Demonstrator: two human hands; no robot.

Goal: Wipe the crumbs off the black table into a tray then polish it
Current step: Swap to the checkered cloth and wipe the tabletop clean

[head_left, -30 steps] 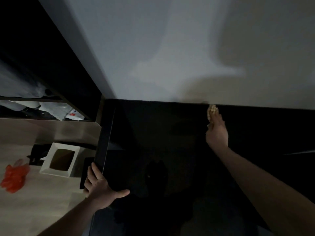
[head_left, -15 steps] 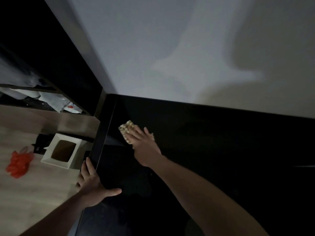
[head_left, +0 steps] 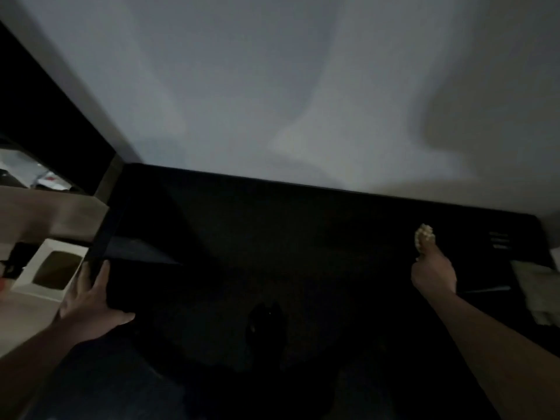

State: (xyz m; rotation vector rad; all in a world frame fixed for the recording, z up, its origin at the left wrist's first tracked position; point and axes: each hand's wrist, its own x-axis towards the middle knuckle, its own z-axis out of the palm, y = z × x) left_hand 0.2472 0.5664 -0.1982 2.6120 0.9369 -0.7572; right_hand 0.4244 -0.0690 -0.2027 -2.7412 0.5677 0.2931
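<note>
Two bare forearms enter from the bottom edge, one from seven o'clock, one from five o'clock. No sleeves, watch, rings or gloves show on either. The left hand (head_left: 91,301) and right hand (head_left: 435,272) appear dim and slightly blurred.

The black surface (head_left: 303,253) is glossy and dark, its far edge against a pale wall. A small yellowish cloth (head_left: 424,237) lies bunched on its right part. A tray cannot be made out.
</note>
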